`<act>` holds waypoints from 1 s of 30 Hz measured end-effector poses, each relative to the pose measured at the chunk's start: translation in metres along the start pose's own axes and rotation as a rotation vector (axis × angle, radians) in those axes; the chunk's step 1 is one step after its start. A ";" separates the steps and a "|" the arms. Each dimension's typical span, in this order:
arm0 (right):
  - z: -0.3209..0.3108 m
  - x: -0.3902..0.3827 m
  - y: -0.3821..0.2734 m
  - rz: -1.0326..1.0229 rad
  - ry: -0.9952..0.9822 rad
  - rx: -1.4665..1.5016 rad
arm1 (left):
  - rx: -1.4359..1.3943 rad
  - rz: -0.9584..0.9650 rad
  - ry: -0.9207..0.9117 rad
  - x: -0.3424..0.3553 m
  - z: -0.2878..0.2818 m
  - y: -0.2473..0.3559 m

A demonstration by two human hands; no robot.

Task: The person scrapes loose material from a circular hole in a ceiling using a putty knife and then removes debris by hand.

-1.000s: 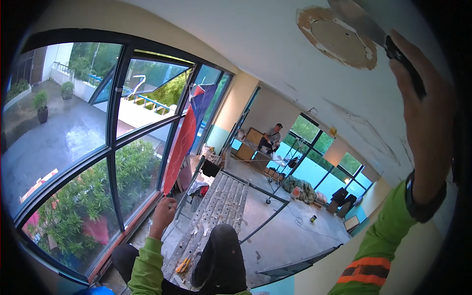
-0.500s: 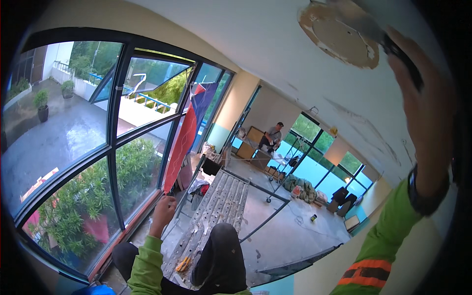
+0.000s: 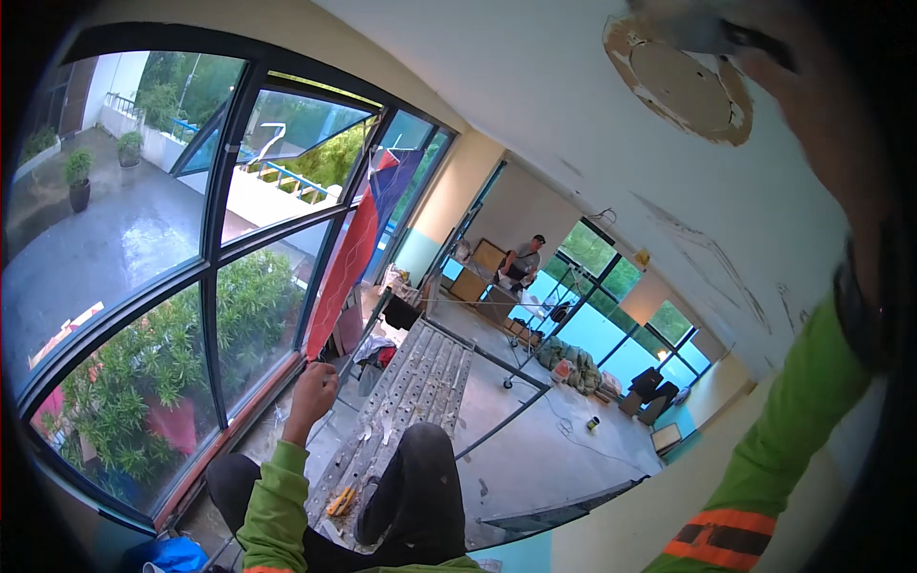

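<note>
In the upper right of the frame, against the pale ceiling [image 3: 535,86], I have the scraper [image 3: 716,36], its blade blurred and lying across the upper part of a round patch [image 3: 669,81] with a ragged, brownish rim. From my feed I can't tell whether the blade touches it. The right hand [image 3: 807,91] holds the scraper, its grip closed around the dark handle; the arm rises from the lower right in a green sleeve [image 3: 793,411] with an orange and black band.

Left of the lower centre I see the left hand [image 3: 313,393], fingers curled, just below the lower tip of a long red and blue cloth [image 3: 349,263]. I can't tell whether that grip holds anything. A knee in dark trousers [image 3: 425,477] rises at bottom centre, beside the holed planks [image 3: 411,382], where a yellow tool [image 3: 341,500] lies near the foot. Tall windows [image 3: 212,258] fill the left side, a blue bag [image 3: 172,554] sits in the bottom left corner, and near the centre, far back, I see another person [image 3: 519,263].
</note>
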State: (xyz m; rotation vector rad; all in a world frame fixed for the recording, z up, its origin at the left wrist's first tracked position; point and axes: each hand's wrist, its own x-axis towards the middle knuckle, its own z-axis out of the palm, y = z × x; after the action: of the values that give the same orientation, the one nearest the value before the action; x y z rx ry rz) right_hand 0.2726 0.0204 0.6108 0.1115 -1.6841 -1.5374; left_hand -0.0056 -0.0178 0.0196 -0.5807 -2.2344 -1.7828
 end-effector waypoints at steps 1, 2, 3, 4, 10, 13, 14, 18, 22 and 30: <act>0.000 0.005 -0.001 -0.003 -0.023 -0.013 | 0.017 0.001 -0.012 0.002 -0.002 0.002; 0.000 0.010 -0.005 -0.010 -0.034 -0.026 | 0.010 0.001 -0.011 0.003 -0.001 0.001; -0.002 0.009 0.000 -0.019 -0.048 -0.022 | 0.007 0.003 -0.010 0.002 0.000 0.003; -0.005 0.011 0.000 -0.031 -0.045 -0.021 | 0.004 0.004 0.001 0.002 -0.002 0.004; 0.014 0.035 -0.020 -0.035 -0.125 -0.075 | -0.003 0.031 0.032 0.007 -0.005 0.014; 0.017 0.016 -0.021 0.009 -0.116 -0.065 | -0.057 0.011 0.041 0.006 -0.003 0.016; 0.017 0.003 -0.021 0.033 -0.099 -0.046 | -0.060 0.014 0.040 0.005 -0.002 0.016; 0.015 -0.064 -0.038 0.184 0.015 0.100 | -0.138 0.003 0.007 0.008 -0.009 0.031; 0.062 -0.115 -0.089 0.246 -0.232 0.410 | -0.343 0.076 0.107 0.012 -0.046 0.076; 0.174 -0.193 -0.297 0.222 -0.546 1.501 | -0.217 0.778 0.264 0.081 -0.099 0.363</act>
State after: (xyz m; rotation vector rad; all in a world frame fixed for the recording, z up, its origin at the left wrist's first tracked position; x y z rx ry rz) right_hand 0.1576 0.1935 0.2750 0.2697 -2.8122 0.1643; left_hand 0.0731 -0.0331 0.3959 -1.0114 -1.3623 -1.5540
